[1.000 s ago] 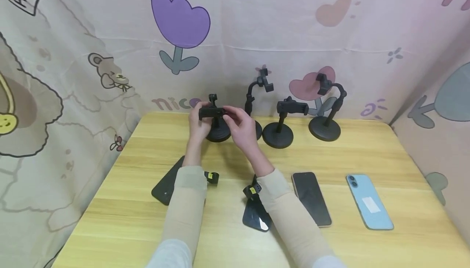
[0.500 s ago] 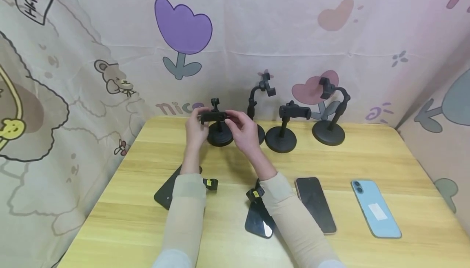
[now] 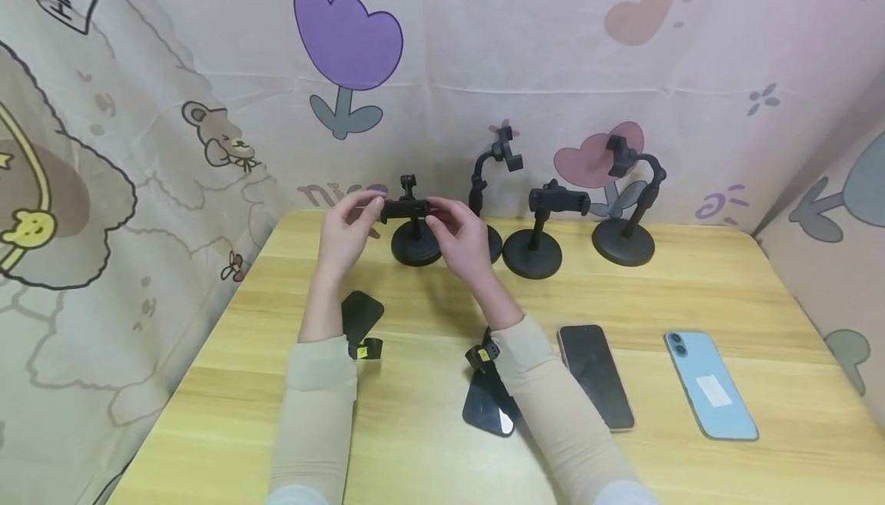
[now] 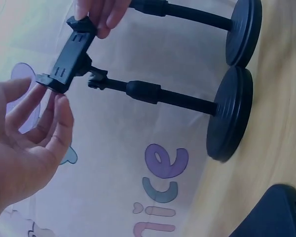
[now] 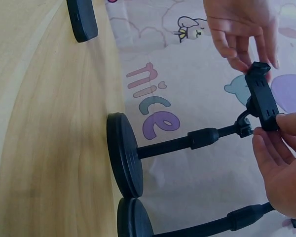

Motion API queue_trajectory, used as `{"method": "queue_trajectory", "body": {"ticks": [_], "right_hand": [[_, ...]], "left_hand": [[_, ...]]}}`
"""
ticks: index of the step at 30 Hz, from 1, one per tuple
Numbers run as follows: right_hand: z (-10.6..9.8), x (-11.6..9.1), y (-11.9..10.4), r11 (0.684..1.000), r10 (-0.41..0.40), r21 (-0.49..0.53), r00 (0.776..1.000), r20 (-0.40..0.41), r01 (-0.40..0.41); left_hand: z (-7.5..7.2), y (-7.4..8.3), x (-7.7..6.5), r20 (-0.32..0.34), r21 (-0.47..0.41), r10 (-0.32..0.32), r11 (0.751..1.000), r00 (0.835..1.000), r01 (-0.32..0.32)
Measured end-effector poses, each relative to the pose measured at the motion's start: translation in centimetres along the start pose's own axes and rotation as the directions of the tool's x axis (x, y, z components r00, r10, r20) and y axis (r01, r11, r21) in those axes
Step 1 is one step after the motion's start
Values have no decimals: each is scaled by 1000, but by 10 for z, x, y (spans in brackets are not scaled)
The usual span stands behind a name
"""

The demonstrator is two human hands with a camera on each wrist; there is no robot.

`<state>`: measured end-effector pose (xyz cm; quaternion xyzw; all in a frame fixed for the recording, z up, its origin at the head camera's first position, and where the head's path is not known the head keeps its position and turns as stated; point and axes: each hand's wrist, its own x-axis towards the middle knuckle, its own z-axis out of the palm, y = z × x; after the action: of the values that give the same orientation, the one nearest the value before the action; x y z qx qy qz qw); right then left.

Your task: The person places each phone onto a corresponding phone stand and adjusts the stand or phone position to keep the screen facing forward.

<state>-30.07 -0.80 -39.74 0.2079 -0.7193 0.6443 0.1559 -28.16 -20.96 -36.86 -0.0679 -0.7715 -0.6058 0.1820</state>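
Here, head view: both hands are raised at the leftmost phone stand [image 3: 413, 217], at about 11 o'clock on the table [image 3: 691, 290]. The left hand [image 3: 346, 232] has its fingertips at the left end of the clamp bar [image 3: 406, 210]; the right hand [image 3: 462, 236] pinches the right end. Both forearms reach forward, wrists lifted, sleeves down to the wrists. Three more stands [image 3: 532, 236] line up toward 1 o'clock; phones [image 3: 596, 374] lie near the front edge.

Left wrist view: left hand [image 4: 27, 143] is loosely curled, thumb and forefinger tips just touching the clamp bar [image 4: 69, 57] end, not clearly clamped on it.

Right wrist view: right hand [image 5: 281, 163] has thumb and fingers closed on the clamp bar [image 5: 264, 96]; the base [image 5: 122, 154] sits flat on the table.

Risk, as I judge it: an uneven pull on the bar could tip the stand into its neighbour, since the bases sit just beside each other; the light left fingertip contact could slip off.
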Motion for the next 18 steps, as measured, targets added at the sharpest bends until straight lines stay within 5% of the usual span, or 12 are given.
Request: {"method": "queue_trajectory", "body": {"ticks": [5,18], "right_hand": [[-2,1,-1,1000,20,-15,1000,8,-20],[0,0,-3,1000,13,11,1000,4,-13]], "left_hand": [[0,0,0,54,67,36,997,998,-40],[-7,-3,-3,12,163,54,985,998,-55]]}}
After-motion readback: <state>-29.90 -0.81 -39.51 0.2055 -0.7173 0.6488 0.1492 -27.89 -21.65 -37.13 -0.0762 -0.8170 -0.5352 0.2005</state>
